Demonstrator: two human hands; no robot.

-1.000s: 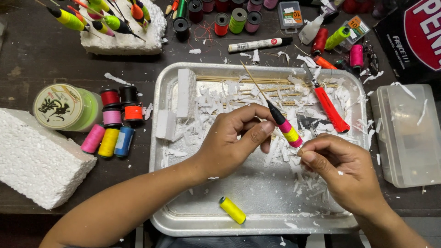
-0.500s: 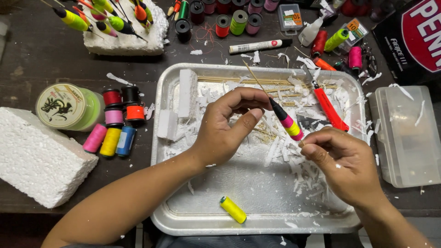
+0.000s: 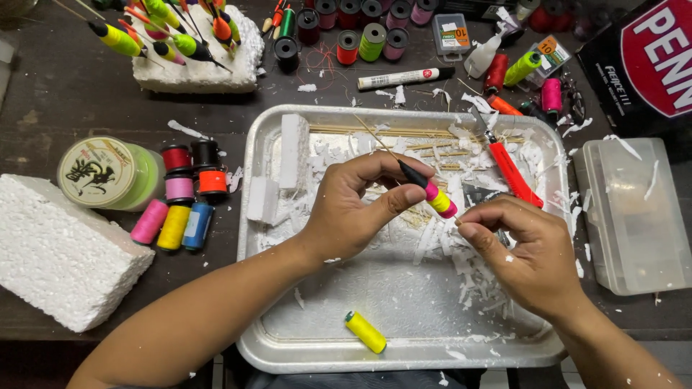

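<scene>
Since the earlier picture, the float [image 3: 430, 193] has tipped a little lower, and the right hand [image 3: 530, 252] has slid in closer to its pink end. The left hand [image 3: 353, 209] has stayed in about the same place over the tray [image 3: 254, 238].

From the head view, the float is a small stick shape with a black top, then pink, yellow and pink bands. The left fingers [image 3: 395, 198] are clamped on its black part, thumb below and pointer on top. A thin wooden stem pokes up from it toward the back of the tray. The right fingers [image 3: 472, 229] are pinched together just at the low pink tip. They seem to hold something very thin there, but it is too small to tell what.

The float already has its colours on, so the painting part looks done. The work at the tip looks like what is left. Many done floats [image 3: 176, 32] stand stuck in a foam block [image 3: 202, 72] at the back of the tabletop.

White foam bits cover the tray. A yellow spool [image 3: 365, 332] lies near the front of it. A red knife [image 3: 513, 171] lies just behind the right hand. More spools [image 3: 187, 184] sit left of the tray, near a big foam block [image 3: 61, 252].
</scene>
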